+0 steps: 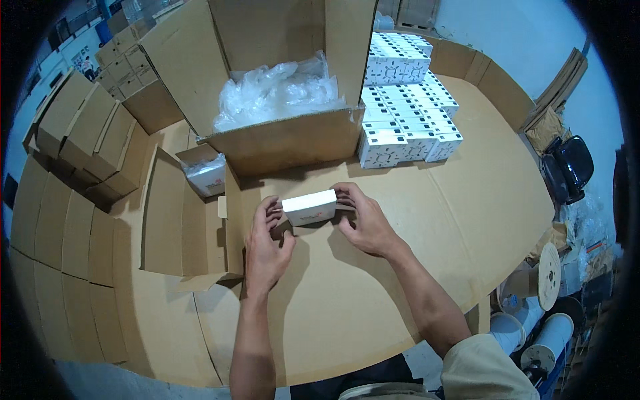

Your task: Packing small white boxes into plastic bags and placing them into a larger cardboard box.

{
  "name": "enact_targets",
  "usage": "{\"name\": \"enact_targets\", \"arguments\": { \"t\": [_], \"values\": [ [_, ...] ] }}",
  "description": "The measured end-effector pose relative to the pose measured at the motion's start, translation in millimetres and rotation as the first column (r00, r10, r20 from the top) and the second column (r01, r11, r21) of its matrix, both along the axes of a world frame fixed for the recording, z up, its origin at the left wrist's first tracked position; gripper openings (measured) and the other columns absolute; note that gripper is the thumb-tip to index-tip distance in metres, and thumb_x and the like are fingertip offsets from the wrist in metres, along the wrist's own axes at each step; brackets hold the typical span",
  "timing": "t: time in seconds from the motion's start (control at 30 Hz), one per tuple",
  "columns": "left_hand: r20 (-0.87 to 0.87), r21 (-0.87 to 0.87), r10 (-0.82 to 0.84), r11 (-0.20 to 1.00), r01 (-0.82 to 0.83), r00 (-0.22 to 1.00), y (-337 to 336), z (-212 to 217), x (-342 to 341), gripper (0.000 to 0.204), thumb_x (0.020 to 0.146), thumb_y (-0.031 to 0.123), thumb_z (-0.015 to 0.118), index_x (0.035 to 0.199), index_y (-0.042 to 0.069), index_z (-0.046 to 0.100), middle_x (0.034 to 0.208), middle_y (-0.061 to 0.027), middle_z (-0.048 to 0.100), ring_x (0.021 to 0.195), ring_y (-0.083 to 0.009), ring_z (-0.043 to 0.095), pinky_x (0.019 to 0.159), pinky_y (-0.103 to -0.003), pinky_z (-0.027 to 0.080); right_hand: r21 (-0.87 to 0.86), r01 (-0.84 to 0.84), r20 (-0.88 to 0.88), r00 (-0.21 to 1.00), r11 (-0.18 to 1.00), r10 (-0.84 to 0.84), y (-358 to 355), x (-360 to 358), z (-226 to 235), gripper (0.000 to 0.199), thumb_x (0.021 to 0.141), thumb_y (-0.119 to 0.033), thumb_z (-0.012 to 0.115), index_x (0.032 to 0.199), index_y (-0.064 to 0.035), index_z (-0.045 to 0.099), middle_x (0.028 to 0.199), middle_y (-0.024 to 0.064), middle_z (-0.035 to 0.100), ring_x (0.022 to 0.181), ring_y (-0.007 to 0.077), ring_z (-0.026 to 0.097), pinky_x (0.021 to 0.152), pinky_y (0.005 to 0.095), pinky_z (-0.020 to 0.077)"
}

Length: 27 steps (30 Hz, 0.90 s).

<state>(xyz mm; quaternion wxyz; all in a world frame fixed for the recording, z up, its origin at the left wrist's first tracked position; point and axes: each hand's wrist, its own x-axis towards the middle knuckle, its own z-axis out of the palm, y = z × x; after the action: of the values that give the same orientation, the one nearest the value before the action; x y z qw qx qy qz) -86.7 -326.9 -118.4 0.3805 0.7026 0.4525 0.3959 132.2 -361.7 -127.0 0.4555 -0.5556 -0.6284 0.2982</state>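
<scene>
Both hands pinch a small white box [310,207] by its short ends: left hand [265,248] w/ fingers pressed on the 9 o'clock end, right hand [365,223] w/ fingertips on the 3 o'clock end. Each grip is closed on the box, thumbs toward the person. Box sits just above the worktop [400,267], near centre of view; can't tell if its underside touches the cardboard.

Handling, as a judgement: looks light, thin card, stiff enough at corners but walls prob. dent if squeezed mid-face. Smooth finish, may be a bit slippery, so end-to-end hold near the edges seems the safest place.

Outward: at 12 o'clock an open big carton [287,137] w/ clear plastic bags [280,90] inside. At 1 o'clock, stacked white boxes [403,100] in neat rows, well apart from the hands. At 10 o'clock a smaller open carton [177,213] holding a bagged item [207,175]. At 9–10 o'clock, a row of closed brown cartons [80,127]. At 4 o'clock, off the worktop edge, cable spools [550,273] and white rolls [547,340]; a dark chair [567,167] at 3 o'clock.
</scene>
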Motion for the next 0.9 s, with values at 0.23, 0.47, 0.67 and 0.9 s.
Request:
{"name": "enact_targets", "arguments": {
  "t": [0.23, 0.47, 0.67, 0.9],
  "values": [
    [0.05, 0.219, 0.225, 0.948, -0.231, 0.973, -9, 43, 3, 0.049, 0.079, -0.008, 0.057, 0.127, 0.001, 0.055, 0.101, -0.012, 0.061, 0.088, -0.0212, 0.062, 0.081, -0.034, 0.053, 0.004, 0.114, 0.007, 0.993, 0.994, -0.114, 3, 11, -15, 0.054, 0.079, 0.013, 0.047, 0.132, 0.0018, 0.048, 0.128, 0.0198, 0.059, 0.123, 0.0321, 0.06, 0.106, 0.0403, 0.0499],
    [0.095, 0.337, 0.213, 0.912, -0.233, 0.972, 95, 114, 44, 0.014, 0.094, 0.005, 0.063, 0.106, -0.001, 0.065, 0.093, -0.0097, 0.07, 0.085, -0.0166, 0.067, 0.079, -0.031, 0.054, 0.033, 0.137, 0.029, 0.99, 0.99, -0.138, 2, 7, -15, 0.049, 0.08, 0.01, 0.049, 0.128, 0.002, 0.05, 0.124, 0.0196, 0.059, 0.116, 0.0338, 0.062, 0.102, 0.0406, 0.0521],
    [0.038, 0.385, 0.216, 0.898, -0.214, 0.976, 273, 139, 68, 0.016, 0.09, 0.002, 0.061, 0.103, 0.0, 0.07, 0.09, -0.0159, 0.074, 0.083, -0.0282, 0.072, 0.081, -0.038, 0.056, 0.108, 0.146, 0.101, 0.983, 0.983, -0.157, -10, 16, -6, 0.047, 0.078, 0.008, 0.054, 0.124, 0.0013, 0.052, 0.121, 0.0217, 0.058, 0.114, 0.0398, 0.06, 0.1, 0.044, 0.0511],
    [-0.328, 0.392, 0.245, 0.914, -0.105, 0.913, 367, 99, 61, 0.013, 0.08, 0.007, 0.071, 0.091, 0.007, 0.077, 0.095, -0.0179, 0.075, 0.096, -0.0324, 0.073, 0.086, -0.042, 0.058, 0.031, 0.144, 0.056, 0.988, 0.989, -0.145, -15, 13, -7, 0.041, 0.08, 0.005, 0.056, 0.121, 0.0009, 0.054, 0.123, 0.0209, 0.056, 0.119, 0.0408, 0.056, 0.104, 0.0449, 0.0471]
  ]
}}
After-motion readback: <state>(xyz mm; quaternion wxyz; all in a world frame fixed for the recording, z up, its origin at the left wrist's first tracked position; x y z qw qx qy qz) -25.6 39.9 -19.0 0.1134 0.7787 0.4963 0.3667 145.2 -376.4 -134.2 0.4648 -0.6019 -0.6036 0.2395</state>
